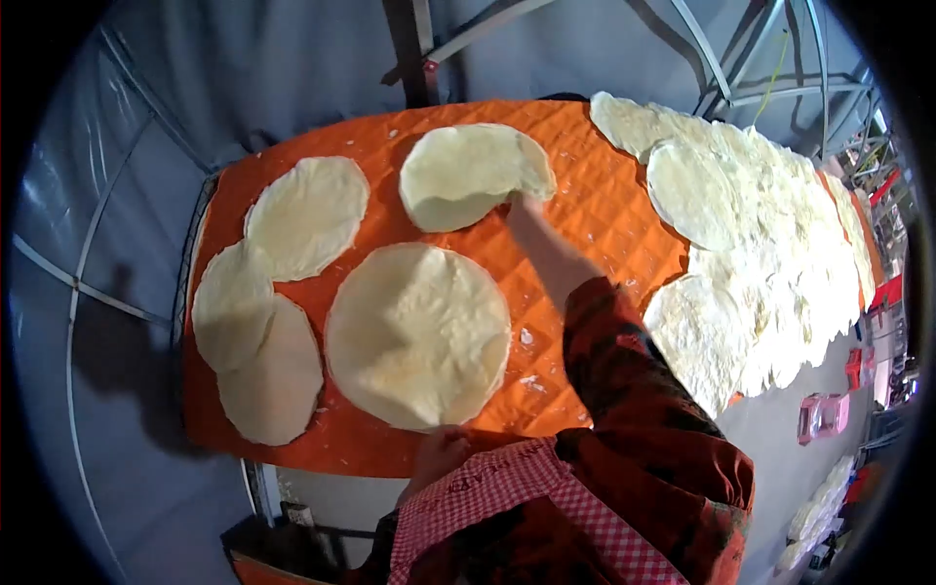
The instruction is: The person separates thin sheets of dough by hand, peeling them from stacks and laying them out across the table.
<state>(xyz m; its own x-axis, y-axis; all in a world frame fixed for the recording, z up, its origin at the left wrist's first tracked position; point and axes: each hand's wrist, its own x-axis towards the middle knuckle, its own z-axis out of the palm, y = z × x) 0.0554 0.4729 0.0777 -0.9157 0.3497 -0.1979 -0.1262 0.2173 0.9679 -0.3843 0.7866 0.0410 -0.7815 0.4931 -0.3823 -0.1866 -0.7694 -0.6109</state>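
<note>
A thin round flatbread (pixel 468 175) lies near the far edge of the orange quilted cover (pixel 575 224). My right hand (pixel 525 203) reaches out to it and grips its near right edge, which is bent up; the fingertips are partly hidden by the sheet. Closer to me is a larger round flatbread (pixel 419 336), wrinkled on its right half. At its near edge my left hand (pixel 442 450) is closed, with curled fingers at the rim. Shadow falls across part of the large sheet.
Left of these lie three more flatbreads (pixel 307 216), two of them overlapping. A broad layer of overlapping flatbreads (pixel 770 244) covers the right end. Grey sheeting (pixel 283 78) and metal poles (pixel 702 44) stand behind. A pink crate (pixel 824 417) sits on the floor to the right.
</note>
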